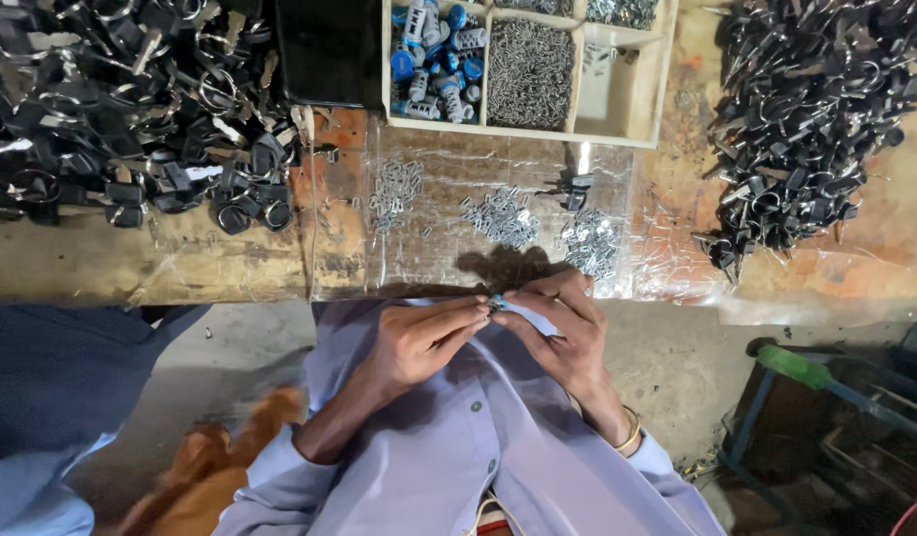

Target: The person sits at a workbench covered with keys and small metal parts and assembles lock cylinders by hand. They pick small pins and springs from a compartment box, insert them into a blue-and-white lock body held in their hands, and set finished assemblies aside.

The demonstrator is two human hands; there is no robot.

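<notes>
My left hand (419,337) and my right hand (563,333) meet in front of my chest, just below the bench edge. Their fingertips pinch a small metal cylinder with a blue end (497,302) between them. On the clear plastic sheet (448,263) above my hands lie small heaps of silver metal pins (503,215). One black-headed key (575,189) lies among them.
A wooden compartment tray (577,117) at the back holds blue-capped cylinders (436,60) and fine silver pins (530,71). Big heaps of black-headed keys on rings lie at left (131,109) and right (816,109). Another person's blue sleeve (41,397) is at left.
</notes>
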